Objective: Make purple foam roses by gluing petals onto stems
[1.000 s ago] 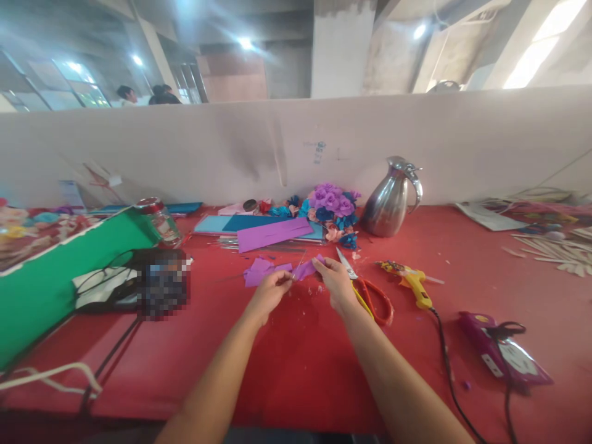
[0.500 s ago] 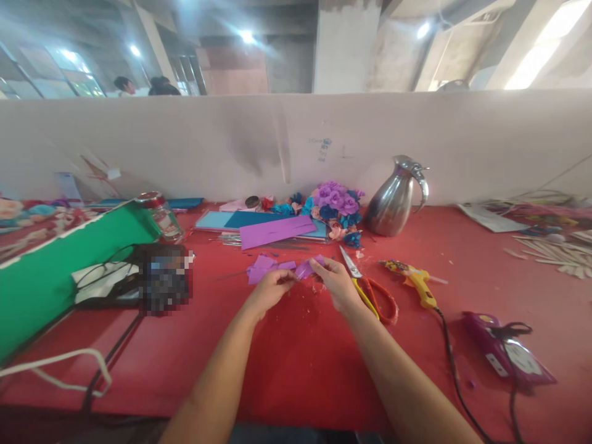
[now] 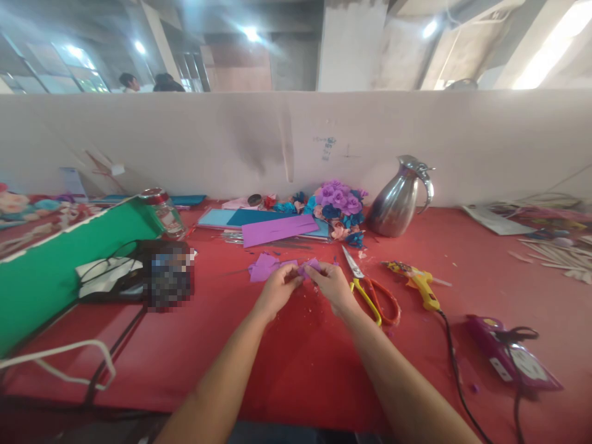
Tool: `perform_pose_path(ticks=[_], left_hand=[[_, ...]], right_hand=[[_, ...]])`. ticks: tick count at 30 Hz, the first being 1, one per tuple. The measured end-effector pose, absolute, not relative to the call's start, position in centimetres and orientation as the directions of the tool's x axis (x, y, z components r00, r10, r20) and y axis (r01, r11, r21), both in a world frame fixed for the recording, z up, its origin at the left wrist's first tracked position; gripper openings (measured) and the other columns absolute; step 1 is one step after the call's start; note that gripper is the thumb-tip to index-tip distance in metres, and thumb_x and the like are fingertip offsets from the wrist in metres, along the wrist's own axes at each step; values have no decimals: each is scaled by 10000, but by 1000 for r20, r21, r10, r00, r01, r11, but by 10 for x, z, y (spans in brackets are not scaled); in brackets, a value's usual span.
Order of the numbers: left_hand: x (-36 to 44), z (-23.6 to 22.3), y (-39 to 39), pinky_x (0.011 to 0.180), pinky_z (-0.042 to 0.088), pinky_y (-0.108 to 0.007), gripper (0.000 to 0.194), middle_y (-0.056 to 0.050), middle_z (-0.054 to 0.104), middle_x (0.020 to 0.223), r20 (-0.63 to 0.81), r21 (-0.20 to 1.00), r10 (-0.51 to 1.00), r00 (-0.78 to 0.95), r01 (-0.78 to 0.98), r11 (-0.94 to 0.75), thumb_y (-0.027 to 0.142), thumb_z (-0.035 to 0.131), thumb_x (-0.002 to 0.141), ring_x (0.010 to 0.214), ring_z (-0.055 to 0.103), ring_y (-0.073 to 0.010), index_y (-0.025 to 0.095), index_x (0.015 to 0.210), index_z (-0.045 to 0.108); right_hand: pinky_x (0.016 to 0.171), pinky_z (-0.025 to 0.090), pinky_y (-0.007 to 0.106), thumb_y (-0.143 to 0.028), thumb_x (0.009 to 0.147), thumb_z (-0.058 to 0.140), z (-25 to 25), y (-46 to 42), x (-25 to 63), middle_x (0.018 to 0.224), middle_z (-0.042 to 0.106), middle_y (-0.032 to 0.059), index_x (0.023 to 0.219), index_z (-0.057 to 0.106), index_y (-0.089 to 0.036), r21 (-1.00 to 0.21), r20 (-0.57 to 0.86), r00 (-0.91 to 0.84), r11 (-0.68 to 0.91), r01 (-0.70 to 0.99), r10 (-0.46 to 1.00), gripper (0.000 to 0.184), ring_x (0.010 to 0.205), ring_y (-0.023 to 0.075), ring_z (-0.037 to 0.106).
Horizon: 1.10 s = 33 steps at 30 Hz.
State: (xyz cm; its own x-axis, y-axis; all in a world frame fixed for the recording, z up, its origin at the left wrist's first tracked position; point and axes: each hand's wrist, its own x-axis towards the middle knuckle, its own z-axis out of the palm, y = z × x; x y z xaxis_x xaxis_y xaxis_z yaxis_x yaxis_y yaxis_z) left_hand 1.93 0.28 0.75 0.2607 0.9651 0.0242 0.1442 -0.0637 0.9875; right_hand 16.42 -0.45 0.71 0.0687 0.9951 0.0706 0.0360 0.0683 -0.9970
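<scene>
My left hand (image 3: 276, 290) and my right hand (image 3: 332, 286) meet over the red table (image 3: 287, 364), fingers pinched together on a small purple paper piece (image 3: 307, 267) held between them. More purple paper scraps (image 3: 263, 267) lie just beyond my left hand. Scissors (image 3: 370, 288) with yellow and red handles lie right beside my right hand. A yellow glue gun (image 3: 419, 283) lies further right, its black cord running toward the table's near edge.
Purple and blue sheets (image 3: 272, 229), a bunch of paper flowers (image 3: 340, 208) and a steel jug (image 3: 400, 198) stand at the back. A glass jar (image 3: 163, 214), green board (image 3: 55, 265) and black bag (image 3: 139, 271) sit left. A purple packet (image 3: 513, 361) lies right.
My two hands have drawn closer together, so the purple piece between them now looks shorter and bunched. The view has shifted slightly.
</scene>
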Motion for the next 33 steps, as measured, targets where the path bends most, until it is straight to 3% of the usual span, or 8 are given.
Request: perform_pose_path(ticks=[7, 10, 14, 21, 26, 33], left_hand=[[19, 9, 2, 721, 389, -263, 287, -21, 634, 844, -66, 992, 975, 212, 116, 42, 402, 676, 724, 731, 513, -136, 177, 901, 652], [18, 10, 2, 790, 390, -279, 311, -31, 651, 865, -38, 996, 972, 233, 91, 17, 437, 686, 716, 809, 538, -162, 177, 884, 665], [18, 11, 1, 768, 382, -282, 239, 0, 611, 729, -43, 995, 971, 237, 94, 21, 401, 672, 711, 744, 524, -153, 167, 758, 652], [18, 14, -1, 728, 352, -275, 172, 17, 577, 680, -79, 993, 987, 139, 101, 66, 339, 659, 689, 692, 482, -139, 172, 676, 621], [17, 13, 0, 690, 342, -267, 248, 21, 570, 645, -35, 997, 986, 162, 68, 25, 406, 687, 679, 660, 477, -131, 165, 655, 634], [15, 17, 3, 595, 308, -259, 240, 4, 593, 611, -171, 985, 982, 77, -8, 172, 380, 754, 589, 559, 428, -106, 161, 644, 675]], right_hand=[[573, 370, 237, -465, 647, 687, 9, -6, 163, 646, 592, -12, 726, 640, -170, -997, 61, 66, 65, -48, 996, 310, 596, 118, 484], [550, 358, 234, -450, 606, 729, 7, -6, 163, 629, 594, -14, 708, 629, -177, -997, 44, 36, 47, -67, 998, 309, 571, 109, 468], [544, 354, 235, -420, 573, 758, 6, -7, 162, 631, 604, -13, 736, 627, -178, -993, 8, 26, 11, -117, 1000, 320, 563, 107, 476], [537, 323, 239, -406, 669, 685, 8, -11, 163, 592, 554, -29, 713, 644, -168, -997, 57, 36, 59, -57, 998, 246, 542, 94, 418], [537, 336, 248, -414, 635, 688, 9, -10, 161, 585, 560, -32, 718, 635, -175, -995, 33, 39, 36, -97, 999, 258, 535, 101, 431], [557, 373, 249, -393, 624, 673, 11, -7, 162, 601, 584, -17, 703, 629, -179, -993, 6, 89, 16, -120, 996, 233, 546, 105, 466]])
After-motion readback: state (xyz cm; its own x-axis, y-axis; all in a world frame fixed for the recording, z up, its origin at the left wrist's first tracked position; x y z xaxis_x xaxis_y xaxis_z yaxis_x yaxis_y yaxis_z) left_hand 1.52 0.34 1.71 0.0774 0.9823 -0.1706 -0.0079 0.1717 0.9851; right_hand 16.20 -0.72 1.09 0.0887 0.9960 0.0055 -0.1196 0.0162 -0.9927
